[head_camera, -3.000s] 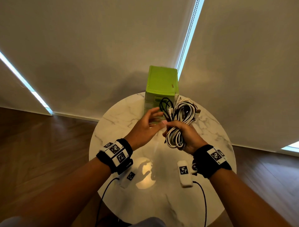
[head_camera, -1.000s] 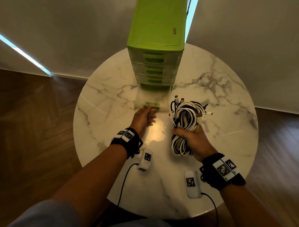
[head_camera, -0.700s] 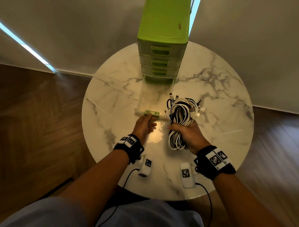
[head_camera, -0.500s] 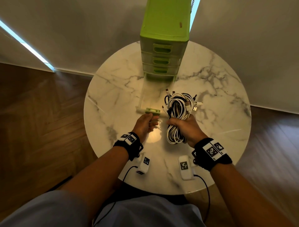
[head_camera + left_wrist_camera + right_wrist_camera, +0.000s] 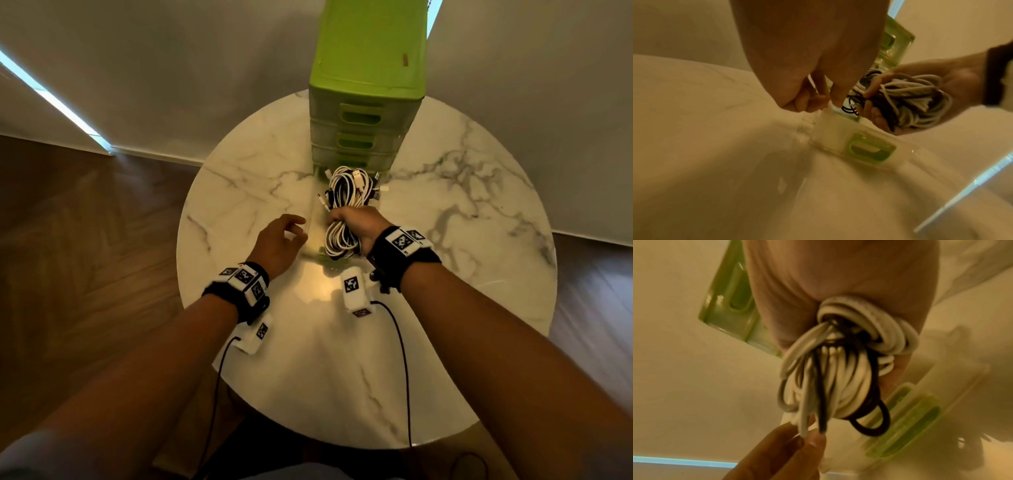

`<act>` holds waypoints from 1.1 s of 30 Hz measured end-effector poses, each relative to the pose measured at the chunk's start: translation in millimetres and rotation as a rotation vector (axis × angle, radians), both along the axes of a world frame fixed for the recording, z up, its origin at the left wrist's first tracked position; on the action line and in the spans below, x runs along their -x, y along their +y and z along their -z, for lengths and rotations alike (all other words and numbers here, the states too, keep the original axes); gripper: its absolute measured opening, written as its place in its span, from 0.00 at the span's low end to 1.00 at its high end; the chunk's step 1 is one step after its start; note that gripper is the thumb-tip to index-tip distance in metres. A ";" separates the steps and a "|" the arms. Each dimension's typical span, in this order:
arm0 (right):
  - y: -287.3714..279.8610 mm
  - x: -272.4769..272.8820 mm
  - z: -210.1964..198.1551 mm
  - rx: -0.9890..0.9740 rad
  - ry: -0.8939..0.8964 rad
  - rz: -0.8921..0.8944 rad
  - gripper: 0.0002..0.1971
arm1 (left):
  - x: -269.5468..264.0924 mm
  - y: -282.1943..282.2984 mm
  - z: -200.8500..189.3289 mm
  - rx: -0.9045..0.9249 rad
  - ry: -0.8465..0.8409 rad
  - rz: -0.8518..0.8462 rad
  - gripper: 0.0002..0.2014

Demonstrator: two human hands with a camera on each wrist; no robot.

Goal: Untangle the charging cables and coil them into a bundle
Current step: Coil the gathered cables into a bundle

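1. R hand [image 5: 356, 222] is clenched round the cable bundle [image 5: 346, 205], white + black coils, held over the pulled-out clear drawer [image 5: 849, 139].
2. Bundle's long axis runs near-to-far, plugs at far end by the green drawer unit [image 5: 370, 61].
3. L hand [image 5: 279, 241] sits just left of bundle, fingers loosely curled, holding nothing; fingertips at drawer's near-left corner.
4. Next, I'd judge: lower bundle straight into drawer. R hand's already there.

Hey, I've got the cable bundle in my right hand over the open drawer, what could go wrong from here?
1. The cable bundle is held only by the right hand around its middle; nothing visibly ties it, so the coils may spring apart when released.
2. Loose plug ends stick out near the green drawer unit and might snag on its front.
3. The pulled-out clear drawer looks shallow; the left hand is at its rim, so the drawer could shift.
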State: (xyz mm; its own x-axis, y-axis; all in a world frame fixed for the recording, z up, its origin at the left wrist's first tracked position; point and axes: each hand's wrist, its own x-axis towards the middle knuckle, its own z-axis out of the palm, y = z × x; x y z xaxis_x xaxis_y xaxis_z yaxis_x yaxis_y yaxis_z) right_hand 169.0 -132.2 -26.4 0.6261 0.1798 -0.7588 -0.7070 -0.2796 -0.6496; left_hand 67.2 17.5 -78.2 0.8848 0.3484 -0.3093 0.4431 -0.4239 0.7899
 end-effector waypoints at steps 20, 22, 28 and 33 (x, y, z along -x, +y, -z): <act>21.1 -19.2 42.4 0.088 -0.269 -0.202 0.07 | -106.5 9.4 -11.7 -0.117 -0.430 0.675 0.20; 23.0 -21.3 44.3 0.252 -0.309 -0.356 0.18 | -116.1 10.4 -4.9 -0.114 -0.400 0.707 0.20; 7.3 -19.3 47.9 0.573 -0.463 -0.483 0.26 | -124.7 4.1 3.6 -0.196 -0.295 0.750 0.20; 5.0 10.6 40.2 0.472 -0.824 -0.208 0.29 | -131.6 -6.2 7.0 -0.189 -0.199 0.694 0.26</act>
State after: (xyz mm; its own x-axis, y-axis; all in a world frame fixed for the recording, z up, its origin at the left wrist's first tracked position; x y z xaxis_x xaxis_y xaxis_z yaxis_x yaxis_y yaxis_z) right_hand 158.3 -127.2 -66.6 0.9834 0.1365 -0.1194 0.0120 -0.7060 -0.7081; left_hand 198.7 11.3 -85.3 0.9537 -0.2794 -0.1110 -0.1193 -0.6905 0.7135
